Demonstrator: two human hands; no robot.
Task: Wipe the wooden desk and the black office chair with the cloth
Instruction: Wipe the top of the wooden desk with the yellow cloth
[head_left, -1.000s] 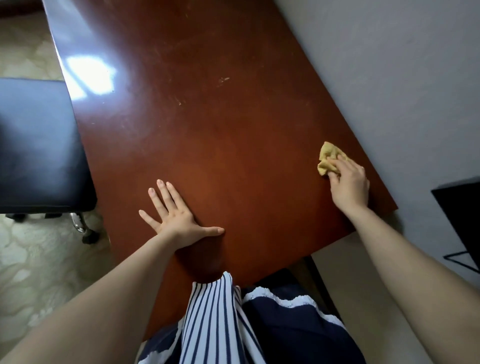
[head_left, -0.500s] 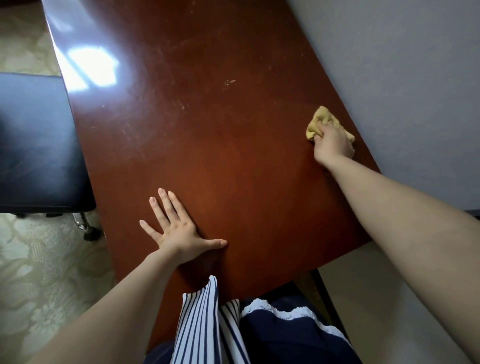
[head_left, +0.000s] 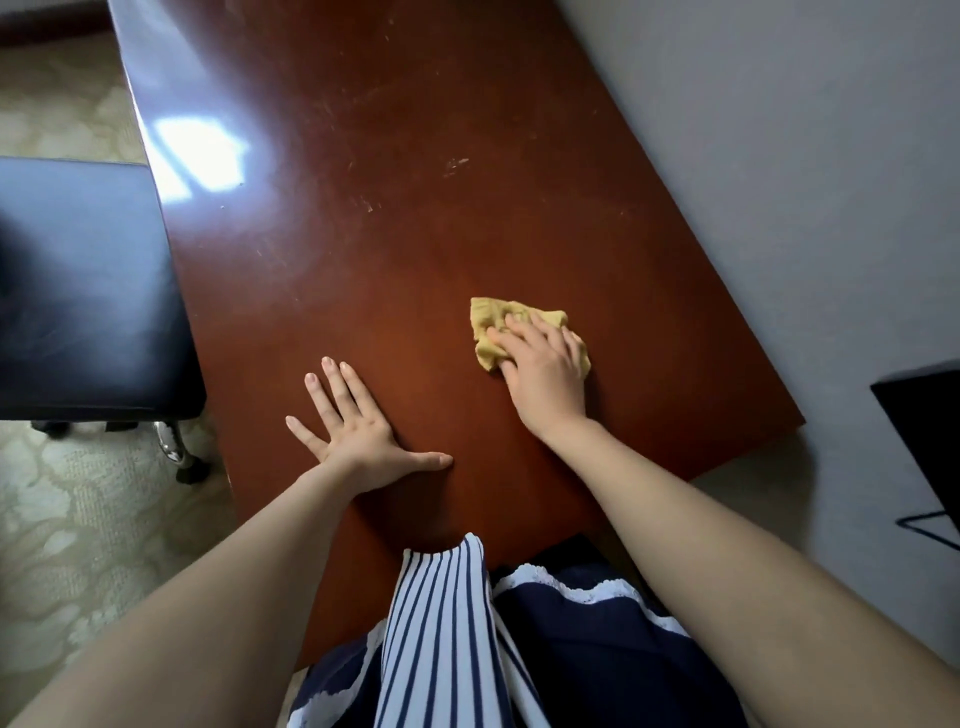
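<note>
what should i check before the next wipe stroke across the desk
1. Cloth under control: ok. The right hand presses the yellow cloth flat on the wooden desk.
2. Bracing: ok. The left hand lies open, palm down on the desk, apart from the cloth.
3. Path: ok. Nothing stands on the desktop ahead of the cloth.
4. Marks left to wipe: not ok. Pale scuffs show further up the desk.
5. Cloth cleanliness: cannot tell. Its underside is hidden.
6. Black office chair: not ok. It stands untouched beside the desk's left edge.
</note>
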